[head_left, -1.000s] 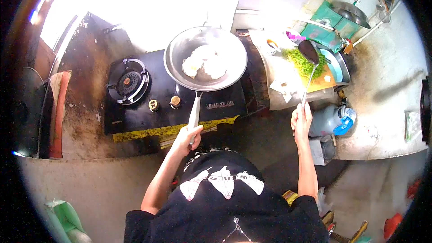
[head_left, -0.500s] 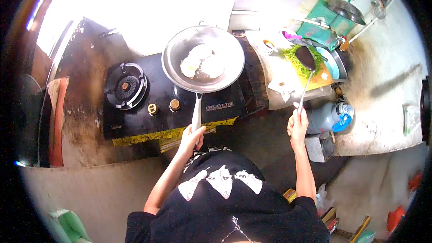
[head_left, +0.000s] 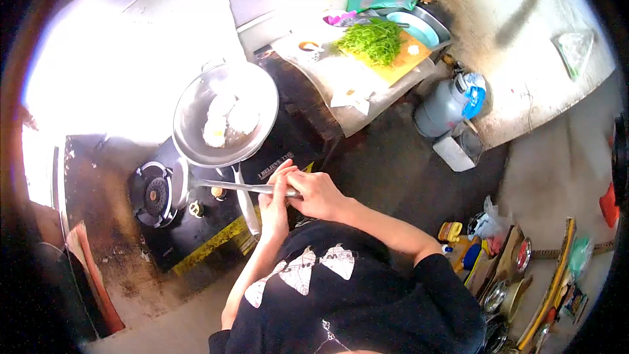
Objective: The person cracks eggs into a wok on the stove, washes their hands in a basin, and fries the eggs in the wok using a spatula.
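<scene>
The steel frying pan (head_left: 259, 128) sits over the black gas stove (head_left: 288, 137), its handle (head_left: 244, 203) free of both hands. Inside lies white food (head_left: 226, 118) that looks like fried eggs. A metal spatula (head_left: 216, 184) is held level in front of the pan, its blade to the left over the stove's edge of the left burner. My left hand (head_left: 275, 208) is closed around its handle. Beside it, my right hand (head_left: 320, 195) grips the handle's end, the two hands touching.
Right of the stove, chopped greens (head_left: 373, 40) lie on a yellow cutting board (head_left: 396, 72), near a small cup (head_left: 311, 49) and a blue basin (head_left: 419, 29). A grey gas cylinder (head_left: 438, 110) stands below. The left burner (head_left: 156, 193) has no pan. Bottles and packages (head_left: 451, 231) lie at lower right.
My left hand has let go of the pan handle and taken hold of the spatula. My right hand brought the spatula from the right across to the left. The view has turned right.
</scene>
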Demonstrator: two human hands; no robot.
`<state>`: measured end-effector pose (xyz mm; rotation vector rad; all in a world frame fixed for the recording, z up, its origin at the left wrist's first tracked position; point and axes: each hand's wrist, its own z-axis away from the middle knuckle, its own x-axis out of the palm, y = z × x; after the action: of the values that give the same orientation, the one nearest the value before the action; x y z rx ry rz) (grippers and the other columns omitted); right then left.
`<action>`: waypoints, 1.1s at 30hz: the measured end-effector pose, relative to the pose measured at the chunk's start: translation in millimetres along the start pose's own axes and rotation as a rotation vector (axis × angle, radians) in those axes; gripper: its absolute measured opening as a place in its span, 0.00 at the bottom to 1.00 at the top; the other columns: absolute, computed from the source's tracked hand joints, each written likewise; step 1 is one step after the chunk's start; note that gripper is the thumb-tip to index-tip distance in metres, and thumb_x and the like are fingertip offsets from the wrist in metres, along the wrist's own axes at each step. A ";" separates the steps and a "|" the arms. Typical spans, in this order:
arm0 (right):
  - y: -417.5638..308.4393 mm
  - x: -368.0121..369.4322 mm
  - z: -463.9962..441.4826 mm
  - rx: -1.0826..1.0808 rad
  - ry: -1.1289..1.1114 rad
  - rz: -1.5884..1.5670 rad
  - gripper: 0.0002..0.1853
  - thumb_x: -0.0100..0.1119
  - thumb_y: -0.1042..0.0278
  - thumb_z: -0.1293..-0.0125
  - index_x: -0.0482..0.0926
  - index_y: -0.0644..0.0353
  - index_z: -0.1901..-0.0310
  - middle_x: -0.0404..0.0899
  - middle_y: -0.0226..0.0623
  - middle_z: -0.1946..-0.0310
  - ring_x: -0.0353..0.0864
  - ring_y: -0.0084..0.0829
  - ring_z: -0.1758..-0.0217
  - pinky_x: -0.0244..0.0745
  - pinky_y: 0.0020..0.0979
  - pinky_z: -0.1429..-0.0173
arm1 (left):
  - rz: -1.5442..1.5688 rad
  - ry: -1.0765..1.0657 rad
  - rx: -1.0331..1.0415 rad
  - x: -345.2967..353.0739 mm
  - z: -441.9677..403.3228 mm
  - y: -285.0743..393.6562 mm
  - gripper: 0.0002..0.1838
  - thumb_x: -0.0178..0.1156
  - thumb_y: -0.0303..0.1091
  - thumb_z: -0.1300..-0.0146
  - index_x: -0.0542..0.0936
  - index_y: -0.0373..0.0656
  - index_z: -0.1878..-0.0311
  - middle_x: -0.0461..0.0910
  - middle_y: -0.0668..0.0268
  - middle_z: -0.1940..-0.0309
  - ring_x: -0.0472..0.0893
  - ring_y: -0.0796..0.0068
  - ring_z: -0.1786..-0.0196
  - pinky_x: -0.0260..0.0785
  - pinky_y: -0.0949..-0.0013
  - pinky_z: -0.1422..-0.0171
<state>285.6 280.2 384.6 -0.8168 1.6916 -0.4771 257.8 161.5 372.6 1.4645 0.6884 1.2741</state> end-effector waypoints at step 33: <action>225.9 48.5 215.3 1.523 0.068 -0.907 0.24 0.53 0.51 0.38 0.73 0.60 0.48 0.78 0.37 0.65 0.76 0.31 0.66 0.74 0.33 0.60 | -0.029 0.366 0.069 -31.8 5.2 30.6 0.16 0.43 0.37 0.31 0.71 0.38 0.72 0.78 0.58 0.80 0.80 0.69 0.74 0.72 0.71 0.65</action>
<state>424.6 419.3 137.5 -0.2962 0.4827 -2.0476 248.0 122.0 390.4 1.2819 0.9986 1.5259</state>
